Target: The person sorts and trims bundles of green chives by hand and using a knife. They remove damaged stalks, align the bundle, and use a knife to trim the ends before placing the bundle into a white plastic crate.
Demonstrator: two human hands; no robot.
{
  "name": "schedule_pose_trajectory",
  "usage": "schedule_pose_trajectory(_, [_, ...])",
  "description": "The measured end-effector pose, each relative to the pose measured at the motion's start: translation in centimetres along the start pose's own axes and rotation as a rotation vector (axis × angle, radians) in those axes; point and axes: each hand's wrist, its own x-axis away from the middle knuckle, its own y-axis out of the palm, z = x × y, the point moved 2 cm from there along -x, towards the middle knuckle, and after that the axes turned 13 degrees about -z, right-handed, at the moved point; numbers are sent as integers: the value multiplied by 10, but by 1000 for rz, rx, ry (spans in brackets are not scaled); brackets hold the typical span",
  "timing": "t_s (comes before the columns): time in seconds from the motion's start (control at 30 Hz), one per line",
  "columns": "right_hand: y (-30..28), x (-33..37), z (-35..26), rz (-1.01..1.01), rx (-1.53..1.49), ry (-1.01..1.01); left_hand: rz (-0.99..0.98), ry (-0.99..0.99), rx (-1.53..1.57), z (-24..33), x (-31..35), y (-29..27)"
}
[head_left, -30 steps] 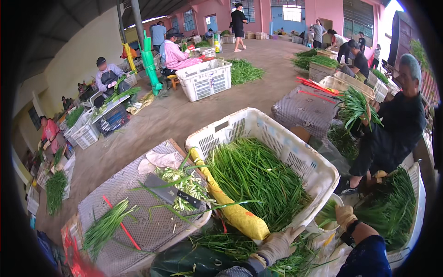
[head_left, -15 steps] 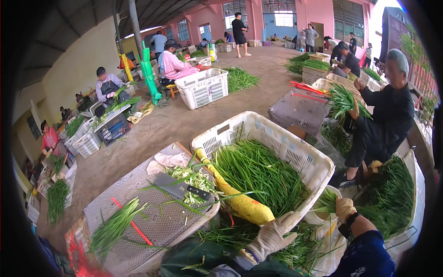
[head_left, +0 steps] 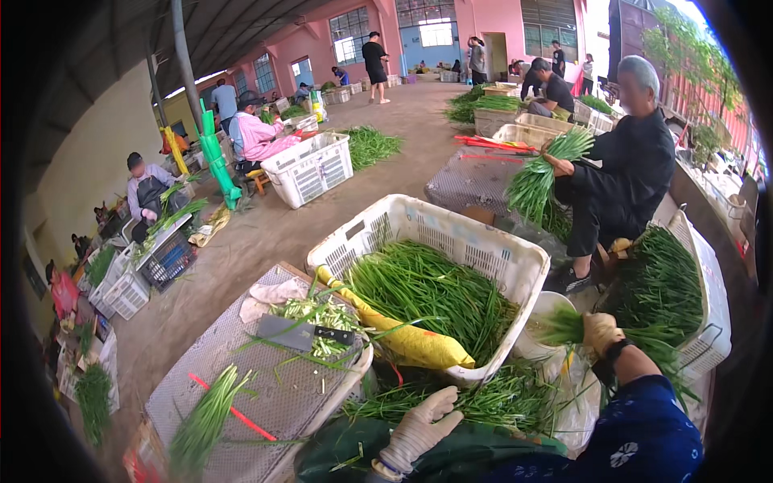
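My gloved right hand [head_left: 602, 332] is closed around a bunch of garlic chives [head_left: 562, 327]. Their pale ends point left, in front of a white bucket [head_left: 527, 342], and the dark leaves trail to the right. My gloved left hand [head_left: 423, 427] is held above the dark green cloth on my lap, fingers apart and nothing in it. Loose chives [head_left: 503, 402] lie just beyond it. Farther out is a white crate [head_left: 531, 282] of chives, with a yellow wrapped roll [head_left: 423, 346] along its near left side.
At left, a mesh-covered board [head_left: 241, 322] carries a cleaver [head_left: 294, 332], chopped stem ends, a chive bundle [head_left: 205, 419] and a red strip [head_left: 233, 406]. A full crate [head_left: 708, 322] stands at right. A seated co-worker [head_left: 636, 153] holds chives beyond; others work farther back.
The view has turned right, so the scene slides left. My left hand has drawn back from the crate's corner. My right hand's chives show more trailing leaf. The co-worker's bunch has come lower.
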Motion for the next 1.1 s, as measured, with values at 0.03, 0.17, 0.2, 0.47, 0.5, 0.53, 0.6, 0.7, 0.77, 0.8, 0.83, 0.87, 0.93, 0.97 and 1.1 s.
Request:
schedule_pose_trajectory(0.03, [-20,17,8,-10,-81,43,10,8,128,-3,8,-2])
schedule_pose_trajectory(0.17, [-114,114,9,230,-377,-105,6,18,610,-14,34,-5])
schedule_pose_trajectory(0.2, [-134,136,-2,266,-446,-137,-26,26,628,-14,37,-6])
schedule_pose_trajectory(0.47, [-216,180,-235,-151,-676,-971,50,243,688,16,56,-15])
schedule_pose_trajectory(0.5, [-220,179,-274,-101,-547,-1097,36,443,615,21,61,-23])
schedule_pose_trajectory(0.53, [-222,179,-311,-146,-570,-1229,112,392,596,17,69,-33])
schedule_pose_trajectory(0.6, [-218,177,-383,-24,-479,-1327,279,520,647,7,82,-52])
schedule_pose_trajectory(0.7, [-189,179,-458,106,-319,-1554,523,458,868,-31,100,-71])
schedule_pose_trajectory(0.77, [-159,169,-482,-254,-167,-1237,626,416,994,-58,105,-73])
schedule_pose_trajectory(0.8, [-147,169,-488,-214,-104,-1230,623,426,992,-67,106,-73])
schedule_pose_trajectory(0.83, [-141,166,-485,-211,-199,-1265,624,435,1030,-75,107,-73])
schedule_pose_trajectory(0.87, [-135,163,-482,-239,-257,-1237,627,448,1071,-81,105,-73])
schedule_pose_trajectory(0.93, [-126,163,-476,-216,-264,-1222,613,439,1045,-84,101,-74])
schedule_pose_trajectory(0.97, [-123,164,-475,-196,-273,-1220,625,440,1032,-84,99,-76])
schedule_pose_trajectory(1.1, [-114,177,-472,-84,-298,-1236,494,542,1221,-76,90,-79])
